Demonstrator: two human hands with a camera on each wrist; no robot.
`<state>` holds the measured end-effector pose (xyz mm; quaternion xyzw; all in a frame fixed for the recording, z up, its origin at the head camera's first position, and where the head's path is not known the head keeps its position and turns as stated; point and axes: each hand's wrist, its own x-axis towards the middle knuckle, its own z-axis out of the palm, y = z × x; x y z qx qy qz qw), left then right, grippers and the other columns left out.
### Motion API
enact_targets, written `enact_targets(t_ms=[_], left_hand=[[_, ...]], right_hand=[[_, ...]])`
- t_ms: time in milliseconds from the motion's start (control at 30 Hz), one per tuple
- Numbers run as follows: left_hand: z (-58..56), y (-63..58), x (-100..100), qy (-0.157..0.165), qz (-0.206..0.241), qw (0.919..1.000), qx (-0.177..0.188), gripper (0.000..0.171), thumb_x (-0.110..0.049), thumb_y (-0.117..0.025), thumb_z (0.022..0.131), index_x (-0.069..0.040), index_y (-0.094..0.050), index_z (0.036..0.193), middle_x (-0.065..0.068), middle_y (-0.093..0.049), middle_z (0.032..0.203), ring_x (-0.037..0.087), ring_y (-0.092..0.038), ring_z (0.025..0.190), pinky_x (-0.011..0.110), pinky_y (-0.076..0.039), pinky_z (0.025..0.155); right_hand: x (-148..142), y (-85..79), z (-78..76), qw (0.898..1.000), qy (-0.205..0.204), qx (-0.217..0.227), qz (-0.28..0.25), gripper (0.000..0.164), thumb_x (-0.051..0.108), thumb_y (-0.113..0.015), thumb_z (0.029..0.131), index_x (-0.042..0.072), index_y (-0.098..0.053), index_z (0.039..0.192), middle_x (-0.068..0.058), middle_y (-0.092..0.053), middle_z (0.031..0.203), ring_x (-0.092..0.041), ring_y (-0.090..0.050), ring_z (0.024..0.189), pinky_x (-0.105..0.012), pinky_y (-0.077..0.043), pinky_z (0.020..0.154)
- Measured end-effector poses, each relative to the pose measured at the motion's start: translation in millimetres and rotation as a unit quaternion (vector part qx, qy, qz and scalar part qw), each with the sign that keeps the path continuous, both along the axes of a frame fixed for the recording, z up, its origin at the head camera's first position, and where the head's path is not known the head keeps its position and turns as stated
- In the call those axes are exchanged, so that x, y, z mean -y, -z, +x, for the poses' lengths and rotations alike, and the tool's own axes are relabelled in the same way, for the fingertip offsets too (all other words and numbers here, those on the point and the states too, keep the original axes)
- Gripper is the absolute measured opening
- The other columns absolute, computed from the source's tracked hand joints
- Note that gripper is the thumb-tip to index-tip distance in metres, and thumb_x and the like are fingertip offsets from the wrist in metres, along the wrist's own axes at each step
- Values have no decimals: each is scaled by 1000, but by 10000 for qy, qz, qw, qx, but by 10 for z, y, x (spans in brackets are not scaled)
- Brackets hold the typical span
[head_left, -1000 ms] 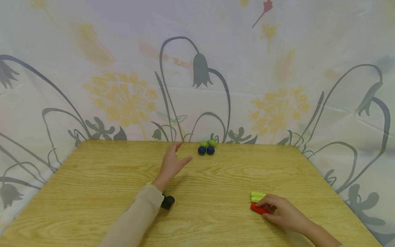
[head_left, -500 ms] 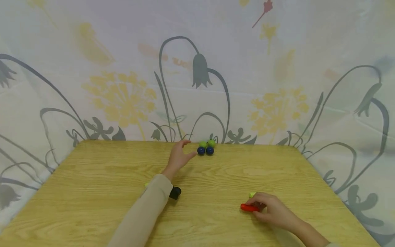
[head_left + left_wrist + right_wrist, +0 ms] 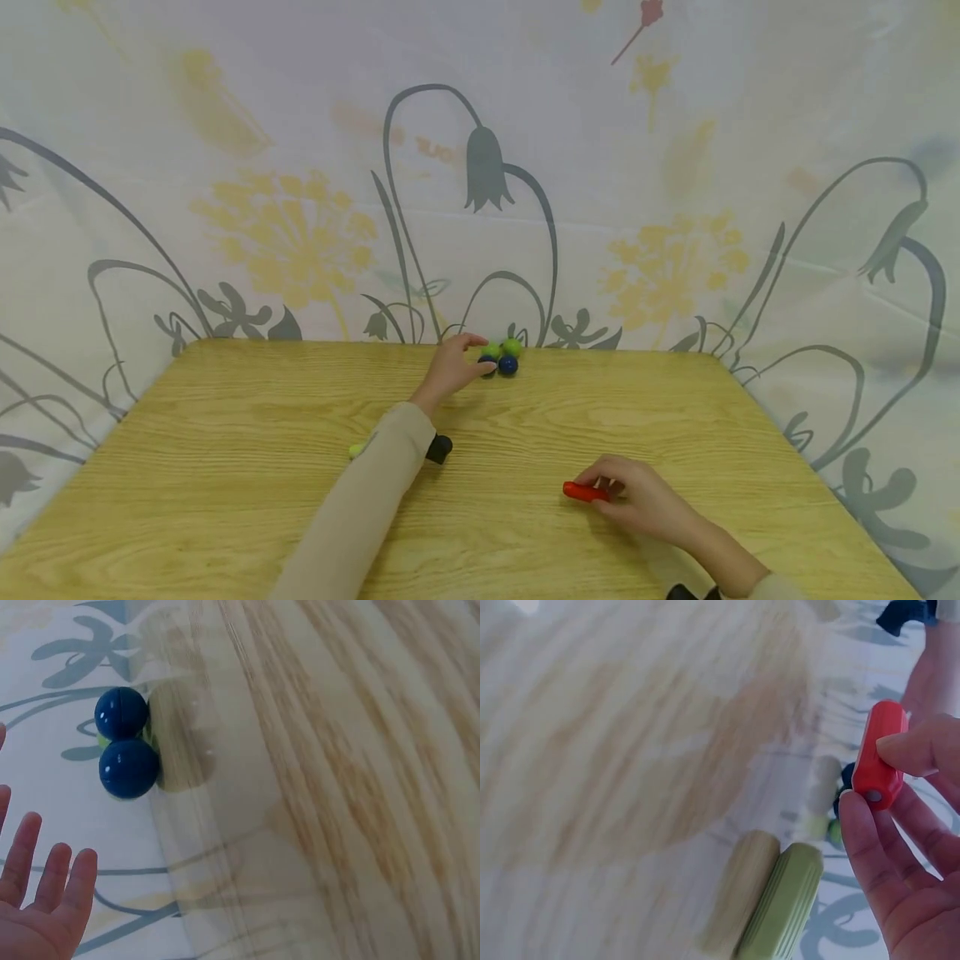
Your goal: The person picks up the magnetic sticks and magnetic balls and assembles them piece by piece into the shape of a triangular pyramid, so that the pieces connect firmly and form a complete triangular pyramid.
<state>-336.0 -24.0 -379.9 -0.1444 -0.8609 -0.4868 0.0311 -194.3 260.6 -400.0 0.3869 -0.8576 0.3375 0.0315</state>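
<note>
My left hand (image 3: 452, 371) reaches to the table's far edge, fingers spread and holding nothing. Its thumb overlaps the left of two dark blue balls (image 3: 507, 365) in the head view. Two light green balls (image 3: 512, 347) sit right behind the blue ones. The left wrist view shows the blue balls (image 3: 129, 769) touching, with the left fingertips (image 3: 84, 862) beside them. My right hand (image 3: 641, 500) pinches a short red ridged stick (image 3: 585, 492) between thumb and fingers, over the right part of the table. A light green ridged stick (image 3: 784, 900) lies below it in the right wrist view.
A wooden table (image 3: 262, 500) stands against a flower-printed cloth (image 3: 337, 167). A yellow-green thing (image 3: 356, 451) lies partly hidden by the left sleeve (image 3: 367, 500). A black wrist camera (image 3: 439, 448) shows beside that sleeve.
My left hand has moved right and away, up to the balls. The right hand has carried the red stick left, away from the green stick, which it now hides in the head view.
</note>
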Motion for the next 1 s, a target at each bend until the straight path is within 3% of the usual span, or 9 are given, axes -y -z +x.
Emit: enact_targets(t_ms=[200,400,600,833,1000], left_hand=[[-59,71,-53,309,-214,9991,186,43,-12,-68,86,0,-55,125,16,-50,129,36,-41,122,46,-36,98],[-118,158,-66,120,-290,9993,205,41,-9,-69,85,-1,-57,124,17,-49,130,33,-42,122,46,-35,99],[-157,191,-79,69,-588,9980,209,37,-5,-70,81,1,-62,117,16,-56,122,32,-48,117,41,-39,97],[-101,174,-103,132,-1001,9935,517,31,-6,-71,81,-4,-66,111,15,-59,113,30,-54,106,39,-44,89],[-12,179,-125,305,-817,9939,670,32,-6,-71,81,-3,-65,113,15,-59,110,30,-55,104,39,-45,87]], right_hand=[[81,-41,-43,9995,110,264,90,27,-5,-70,78,8,-66,101,1,-62,90,-6,-57,75,-26,-51,61],[165,-59,-80,9994,52,343,95,25,-3,-70,79,7,-66,101,-2,-63,91,-7,-58,75,-25,-51,61],[198,-51,-101,9992,26,389,1,25,-3,-69,79,7,-66,101,-1,-62,91,-6,-56,75,-26,-51,61],[198,-59,-124,9988,145,461,78,25,-4,-69,79,7,-67,101,1,-60,88,-7,-57,73,-26,-51,61],[169,-48,-139,9981,214,573,70,25,-4,-68,79,6,-66,101,0,-60,89,-7,-56,74,-26,-51,62]])
